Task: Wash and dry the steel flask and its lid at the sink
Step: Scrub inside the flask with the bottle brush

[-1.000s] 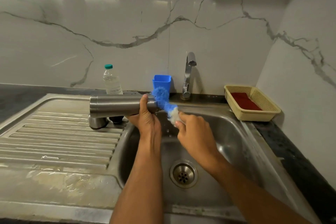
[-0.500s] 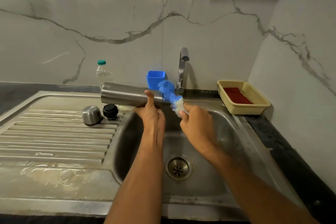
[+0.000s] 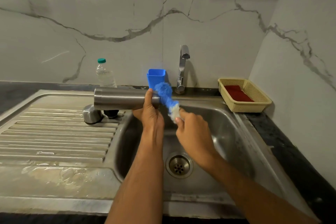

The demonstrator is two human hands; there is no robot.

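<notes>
On steel flask [image 3: 120, 98]: no legible writing.

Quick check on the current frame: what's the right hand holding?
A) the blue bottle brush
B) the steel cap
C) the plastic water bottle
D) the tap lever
A: the right hand grips the handle end of the blue bottle brush, whose bristles sit at the mouth of the steel flask that the left hand holds sideways over the sink.
</notes>
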